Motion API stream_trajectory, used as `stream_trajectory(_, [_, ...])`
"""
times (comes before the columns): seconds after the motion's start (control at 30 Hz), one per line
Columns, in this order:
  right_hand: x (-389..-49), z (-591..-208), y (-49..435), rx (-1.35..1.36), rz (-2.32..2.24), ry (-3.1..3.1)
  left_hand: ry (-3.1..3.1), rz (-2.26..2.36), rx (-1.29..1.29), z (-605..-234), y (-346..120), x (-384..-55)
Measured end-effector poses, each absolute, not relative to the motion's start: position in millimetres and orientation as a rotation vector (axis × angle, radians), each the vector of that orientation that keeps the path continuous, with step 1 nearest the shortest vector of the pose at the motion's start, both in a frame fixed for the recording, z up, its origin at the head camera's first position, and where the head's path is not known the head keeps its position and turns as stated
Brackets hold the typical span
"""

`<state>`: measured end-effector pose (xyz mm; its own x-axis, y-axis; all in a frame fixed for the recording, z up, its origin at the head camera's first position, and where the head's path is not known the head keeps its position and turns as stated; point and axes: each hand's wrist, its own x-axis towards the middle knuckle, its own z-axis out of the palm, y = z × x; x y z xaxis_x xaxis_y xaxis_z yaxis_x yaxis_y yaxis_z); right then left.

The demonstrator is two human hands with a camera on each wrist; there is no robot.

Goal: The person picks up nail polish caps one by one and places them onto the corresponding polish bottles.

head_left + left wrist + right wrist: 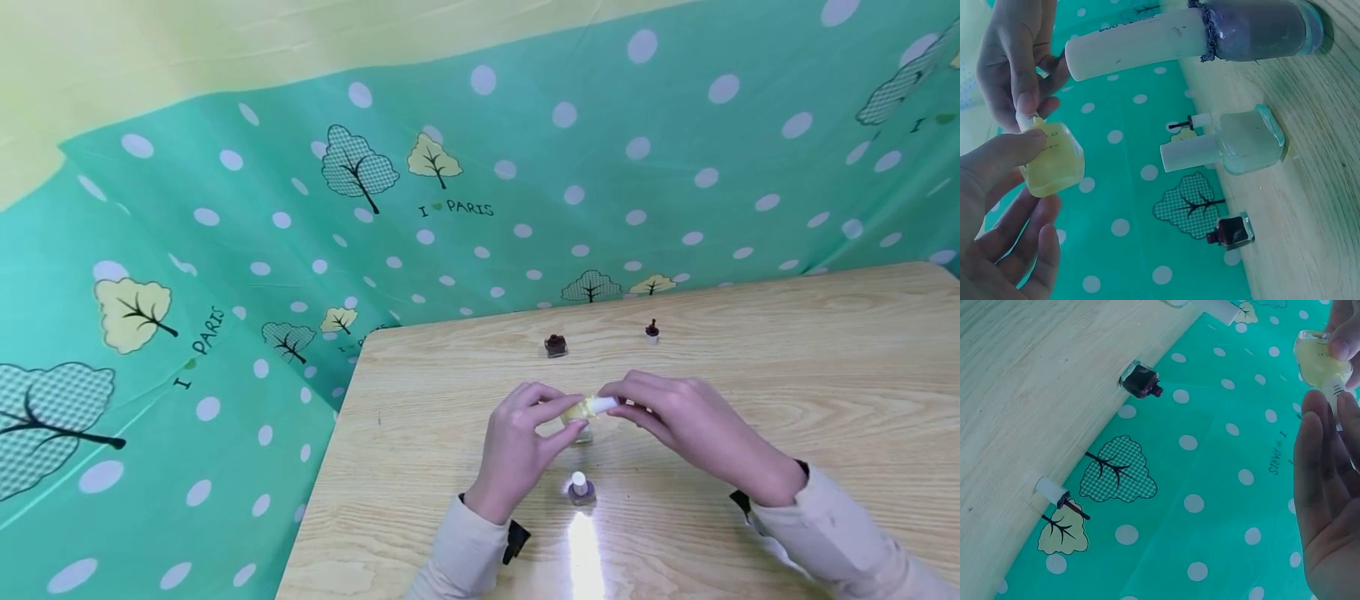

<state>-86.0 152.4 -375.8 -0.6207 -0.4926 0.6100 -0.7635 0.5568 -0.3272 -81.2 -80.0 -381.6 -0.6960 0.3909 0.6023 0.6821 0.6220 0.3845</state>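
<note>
My left hand [513, 446] pinches a small glass bottle of yellow nail polish [1057, 165] between thumb and fingers, above the table. From the other side, my right hand [693, 421] grips the bottle's white cap [603, 405] between thumb and fingertips. In the head view the bottle lies tilted, cap toward the right hand; the cap sits at the bottle's neck. Beneath the hands stands a bottle of pale nail polish [1249, 142] with a white cap, partly hidden in the head view. Nearer my body is an upright purple nail polish bottle [581, 493], white cap on.
Toward the back of the wooden table [420, 467] stands an uncapped dark nail polish bottle [556, 347]. Right of it, its white brush cap [652, 334] stands with the dark brush upward. A green dotted cloth [525, 208] hangs behind the table and along its left side.
</note>
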Motion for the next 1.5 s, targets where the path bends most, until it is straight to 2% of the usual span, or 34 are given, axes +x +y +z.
stream_trajectory(0.93, [-87, -376, 146, 0.953, 0.793, -2.330, -2.555, -0.785, -0.741, -372, -71, -80])
stream_trajectory(1.5, [-94, -382, 152, 0.843, 0.825, -2.520, -2.569, -0.876, -0.674, -385, -79, -98])
